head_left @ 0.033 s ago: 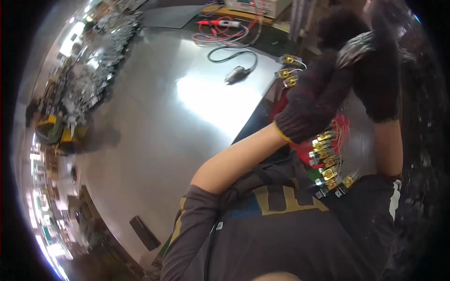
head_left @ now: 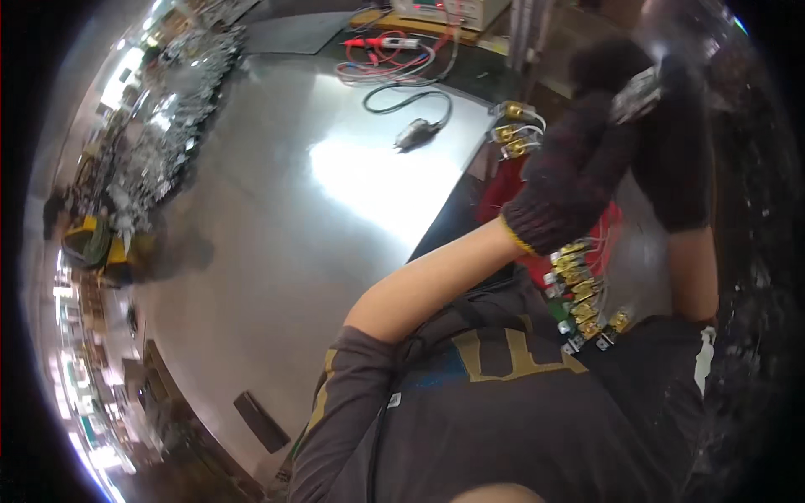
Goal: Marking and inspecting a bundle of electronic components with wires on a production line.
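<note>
Both my hands wear dark knitted gloves and come together at the upper right. Between them is a small silvery metal piece (head_left: 639, 94), blurred, its exact kind unclear. My left hand (head_left: 570, 176), with a yellow glove cuff, is closed, its fingertips at the near side of this piece. My right hand (head_left: 677, 134) closes on the piece from the other side; its fingers are partly smeared and dark. Below my left wrist lies a row of brass-coloured terminal parts (head_left: 584, 292) with thin white wires, on something red. Several similar brass parts (head_left: 513, 134) sit beyond my left hand, at the table corner.
A shiny steel table (head_left: 268, 218) spreads to my left. On it are a grey cable's plug (head_left: 417, 134) and a dark flat bar (head_left: 260, 422). Red test leads (head_left: 373, 44) lie before a bench instrument (head_left: 453, 12). Silvery metal parts (head_left: 159, 126) are heaped at far left, near a yellow-and-black object (head_left: 92, 239).
The whole view has shifted slightly. The silvery piece has turned a little between my hands and looks less streaked. Both hands remain together around it.
</note>
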The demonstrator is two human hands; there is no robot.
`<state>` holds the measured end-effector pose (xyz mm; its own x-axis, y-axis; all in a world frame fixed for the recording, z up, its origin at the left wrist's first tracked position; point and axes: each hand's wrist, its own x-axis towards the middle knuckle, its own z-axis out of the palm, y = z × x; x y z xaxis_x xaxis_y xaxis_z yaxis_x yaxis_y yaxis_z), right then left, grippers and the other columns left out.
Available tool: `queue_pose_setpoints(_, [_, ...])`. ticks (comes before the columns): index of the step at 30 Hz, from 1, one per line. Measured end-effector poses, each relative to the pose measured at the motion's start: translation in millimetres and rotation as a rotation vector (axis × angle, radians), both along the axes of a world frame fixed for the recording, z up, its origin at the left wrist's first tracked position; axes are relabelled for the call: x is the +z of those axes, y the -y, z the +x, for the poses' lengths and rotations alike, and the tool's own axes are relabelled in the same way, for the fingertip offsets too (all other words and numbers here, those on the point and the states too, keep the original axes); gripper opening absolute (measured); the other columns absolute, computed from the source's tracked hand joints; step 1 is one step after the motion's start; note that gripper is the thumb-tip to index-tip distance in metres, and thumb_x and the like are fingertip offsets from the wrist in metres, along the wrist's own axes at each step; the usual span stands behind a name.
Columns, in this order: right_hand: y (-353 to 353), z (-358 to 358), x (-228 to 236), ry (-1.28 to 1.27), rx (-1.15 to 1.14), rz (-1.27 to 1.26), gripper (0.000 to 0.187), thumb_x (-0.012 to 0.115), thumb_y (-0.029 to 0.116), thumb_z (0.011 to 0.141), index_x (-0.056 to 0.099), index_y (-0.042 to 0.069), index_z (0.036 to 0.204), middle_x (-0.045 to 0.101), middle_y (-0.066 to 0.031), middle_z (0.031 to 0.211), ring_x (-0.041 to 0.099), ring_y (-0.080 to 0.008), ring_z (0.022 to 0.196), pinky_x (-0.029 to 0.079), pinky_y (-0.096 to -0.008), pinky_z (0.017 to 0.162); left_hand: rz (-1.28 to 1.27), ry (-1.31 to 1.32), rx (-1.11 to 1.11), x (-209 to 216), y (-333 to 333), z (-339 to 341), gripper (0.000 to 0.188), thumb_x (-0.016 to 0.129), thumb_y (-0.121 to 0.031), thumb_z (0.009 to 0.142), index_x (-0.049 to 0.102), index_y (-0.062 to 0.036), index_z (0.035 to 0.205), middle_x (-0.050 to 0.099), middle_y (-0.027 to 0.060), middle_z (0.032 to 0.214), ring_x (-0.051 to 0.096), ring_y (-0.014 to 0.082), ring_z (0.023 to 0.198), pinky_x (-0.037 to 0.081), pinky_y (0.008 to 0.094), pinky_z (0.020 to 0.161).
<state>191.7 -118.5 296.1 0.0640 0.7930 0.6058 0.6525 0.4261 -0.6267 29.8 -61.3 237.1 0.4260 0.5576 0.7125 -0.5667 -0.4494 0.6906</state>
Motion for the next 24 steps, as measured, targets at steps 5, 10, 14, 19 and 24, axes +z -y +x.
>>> queue_pose_setpoints(5, [101.8,11.7,-45.6,-0.508,-0.284,-0.189,0.039,0.047,0.020,0.118,0.062,0.000,0.147,0.071,-0.0145,0.128,0.069,-0.0233,0.116,0.058,-0.0357,0.094,0.212,-0.259,-0.014,-1.9,35.2,53.0,0.038,0.068,-0.027,0.102,0.066,-0.0074,0.134,0.071,0.0210,0.118,0.069,0.0419,0.112,0.057,0.0500,0.093])
queue_pose_setpoints(10, [134.3,38.7,-85.8,-0.498,-0.508,-0.040,0.048,0.042,0.041,0.119,0.066,0.001,0.132,0.068,-0.0080,0.110,0.064,-0.0191,0.093,0.057,-0.0361,0.084,0.730,-0.505,0.006,-22.1,8.6,54.3,0.055,0.074,-0.043,0.097,0.063,-0.0097,0.139,0.071,0.0164,0.119,0.070,0.0393,0.109,0.058,0.0484,0.088])
queue_pose_setpoints(14, [166.3,64.3,-148.9,-0.793,-0.433,0.045,0.043,0.044,0.045,0.118,0.059,0.008,0.104,0.056,-0.0012,0.091,0.055,-0.0144,0.076,0.057,-0.0364,0.077,0.746,-0.716,0.172,-59.9,-60.7,3.8,0.043,0.078,-0.040,0.092,0.070,-0.0142,0.126,0.073,0.0112,0.107,0.071,0.0350,0.104,0.057,0.0465,0.085])
queue_pose_setpoints(19, [207.7,78.4,-236.7,-1.079,-0.888,0.012,0.043,0.047,0.045,0.117,0.050,0.015,0.087,0.046,0.0034,0.076,0.046,-0.0116,0.067,0.051,-0.0352,0.070,0.895,-1.166,0.277,-100.5,-118.9,-89.4,0.022,0.076,-0.029,0.089,0.074,-0.0170,0.108,0.073,0.0076,0.095,0.071,0.0312,0.094,0.058,0.0462,0.079])
queue_pose_setpoints(24, [243.2,87.7,-345.2,-0.958,-0.615,-0.626,0.040,0.055,0.040,0.116,0.065,0.013,0.089,0.058,0.0027,0.077,0.055,-0.0099,0.066,0.047,-0.0323,0.062,0.867,-1.366,0.348,-134.4,-124.1,-111.4,0.014,0.075,-0.023,0.089,0.076,-0.0177,0.102,0.072,0.0060,0.091,0.071,0.0299,0.087,0.059,0.0461,0.075])
